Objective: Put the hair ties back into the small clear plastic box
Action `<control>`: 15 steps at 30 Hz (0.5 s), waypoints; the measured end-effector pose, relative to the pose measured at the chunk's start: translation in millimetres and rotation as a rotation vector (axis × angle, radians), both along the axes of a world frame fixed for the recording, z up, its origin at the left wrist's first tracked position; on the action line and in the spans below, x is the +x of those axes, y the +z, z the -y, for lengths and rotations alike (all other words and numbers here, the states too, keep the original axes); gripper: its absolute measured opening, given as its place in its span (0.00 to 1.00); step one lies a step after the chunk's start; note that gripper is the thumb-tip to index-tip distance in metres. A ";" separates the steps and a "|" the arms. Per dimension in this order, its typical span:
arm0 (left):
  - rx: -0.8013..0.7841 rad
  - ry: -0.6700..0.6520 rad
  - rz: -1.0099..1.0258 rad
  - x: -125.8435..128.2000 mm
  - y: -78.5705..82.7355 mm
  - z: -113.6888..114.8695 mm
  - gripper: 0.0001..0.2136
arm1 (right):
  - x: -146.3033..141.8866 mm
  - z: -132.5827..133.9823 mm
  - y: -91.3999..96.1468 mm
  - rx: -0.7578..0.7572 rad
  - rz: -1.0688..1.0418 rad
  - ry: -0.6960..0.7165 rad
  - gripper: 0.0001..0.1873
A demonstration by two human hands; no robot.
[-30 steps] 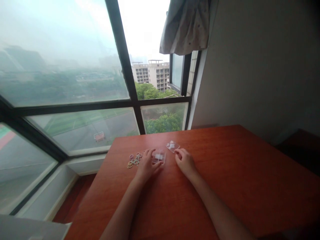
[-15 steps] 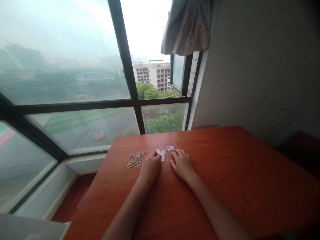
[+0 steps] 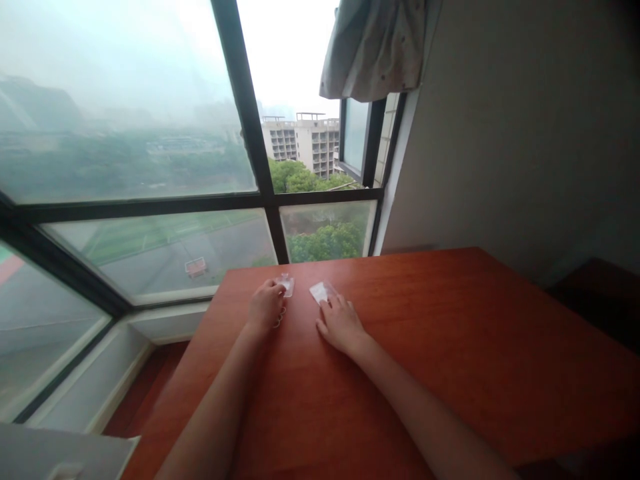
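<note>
Clear left-hand case displaced toward window side; right case under fingers

Left hand: fingers curled, gripping near-left edge of left clear case. Case sits near far edge of tabletop; outline about square, no clear long axis; small tab points toward window. Rings: a few visible beside the hand.
Right clear case: flat, skewed; white patch leans toward far left; long axis unclear, partly covered. Right hand: open, fingertips resting on it.
Versus 0.5 s ago: left case shifted left and away, gap between cases wider; right case shifted left; rings now mostly hidden.
</note>
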State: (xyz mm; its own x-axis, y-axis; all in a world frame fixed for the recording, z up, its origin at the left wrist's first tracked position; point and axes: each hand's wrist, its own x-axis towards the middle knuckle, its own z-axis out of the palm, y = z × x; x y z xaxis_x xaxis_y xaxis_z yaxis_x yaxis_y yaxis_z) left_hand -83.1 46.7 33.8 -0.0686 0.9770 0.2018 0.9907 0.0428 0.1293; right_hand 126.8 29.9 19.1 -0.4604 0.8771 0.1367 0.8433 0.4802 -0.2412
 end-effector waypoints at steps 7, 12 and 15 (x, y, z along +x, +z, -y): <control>0.089 0.114 -0.019 -22.1 2.0 29.3 0.16 | -29.8 -3.7 -0.8 0.004 -0.071 0.127 0.19; -0.037 0.090 -0.037 -27.9 -1.3 49.2 0.13 | -35.5 -4.1 -3.3 0.033 -0.083 0.223 0.20; -0.049 -0.009 0.088 -23.3 -7.4 55.1 0.11 | -35.7 -4.3 -5.3 0.052 -0.076 0.265 0.20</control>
